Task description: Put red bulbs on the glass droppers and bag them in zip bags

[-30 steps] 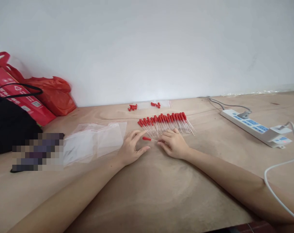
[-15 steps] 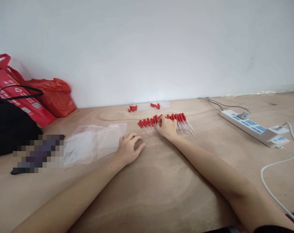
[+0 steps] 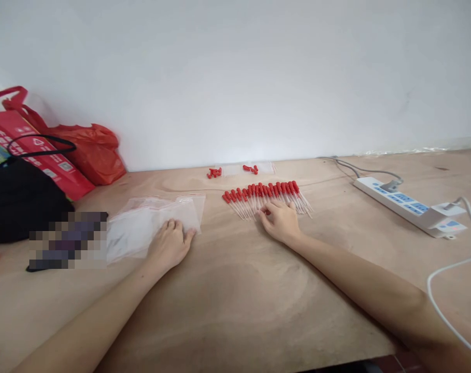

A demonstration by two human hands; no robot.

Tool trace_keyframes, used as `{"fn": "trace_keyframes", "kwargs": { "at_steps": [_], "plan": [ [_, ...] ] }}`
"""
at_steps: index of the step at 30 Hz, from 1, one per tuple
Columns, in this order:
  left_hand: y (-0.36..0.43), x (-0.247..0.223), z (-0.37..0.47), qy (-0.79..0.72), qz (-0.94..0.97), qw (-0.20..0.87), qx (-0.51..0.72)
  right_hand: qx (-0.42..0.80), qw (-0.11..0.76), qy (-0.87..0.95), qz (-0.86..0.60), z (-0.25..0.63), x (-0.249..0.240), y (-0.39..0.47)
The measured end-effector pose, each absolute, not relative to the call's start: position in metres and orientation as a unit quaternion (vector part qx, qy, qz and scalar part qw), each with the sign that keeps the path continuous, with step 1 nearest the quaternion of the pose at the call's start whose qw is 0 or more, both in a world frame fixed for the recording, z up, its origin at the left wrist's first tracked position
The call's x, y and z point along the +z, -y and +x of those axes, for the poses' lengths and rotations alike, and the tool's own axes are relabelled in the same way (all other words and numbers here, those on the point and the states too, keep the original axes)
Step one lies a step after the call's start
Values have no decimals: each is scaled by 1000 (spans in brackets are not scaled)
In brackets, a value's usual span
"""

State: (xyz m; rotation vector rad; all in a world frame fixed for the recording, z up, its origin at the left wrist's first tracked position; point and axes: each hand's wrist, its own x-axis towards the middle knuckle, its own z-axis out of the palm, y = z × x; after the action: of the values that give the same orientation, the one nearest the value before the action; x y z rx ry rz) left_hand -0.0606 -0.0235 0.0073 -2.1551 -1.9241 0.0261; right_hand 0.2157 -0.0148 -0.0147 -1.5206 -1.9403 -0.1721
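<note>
In the head view, my left hand (image 3: 170, 244) lies flat on clear zip-lock bags (image 3: 134, 228), thumb apart from the other fingers. The bags overlap in a loose spread. My right hand (image 3: 281, 221) is at the near side of a row of thin pale sticks with red tips (image 3: 258, 190). Its thumb and forefinger are curled together by the sticks' lower ends; whether they grip one is hidden. The sticks lie side by side, red ends toward the wall, and the hand covers some of their lower ends.
By the wall lie a few loose red pieces (image 3: 215, 172) and another small clear bag (image 3: 229, 170). A white power strip (image 3: 398, 199) with cables is at right. Red bags (image 3: 91, 150), a black bag (image 3: 25, 197) and a blurred dark item (image 3: 68, 243) stand at left.
My left hand has slid left onto the clear bags. My right hand has drawn back from the red tips toward the sticks' lower ends. The view has shifted slightly.
</note>
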Motion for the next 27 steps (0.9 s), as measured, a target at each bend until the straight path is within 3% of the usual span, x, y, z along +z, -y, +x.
{"fn": "trace_keyframes", "kwargs": {
  "at_steps": [8,20,23,27],
  "plan": [
    [25,20,-62,646,-752,117,63,-68,335,749,-567,238,-19,35],
    [23,16,-71,660,-742,115,17,-51,328,758,-561,239,-19,33],
    [20,12,-76,627,-763,136,-72,-46,334,758,-558,238,-19,32],
    [23,11,-68,419,-859,105,-274,-2,377,769,-516,240,-15,32]
  ]
}}
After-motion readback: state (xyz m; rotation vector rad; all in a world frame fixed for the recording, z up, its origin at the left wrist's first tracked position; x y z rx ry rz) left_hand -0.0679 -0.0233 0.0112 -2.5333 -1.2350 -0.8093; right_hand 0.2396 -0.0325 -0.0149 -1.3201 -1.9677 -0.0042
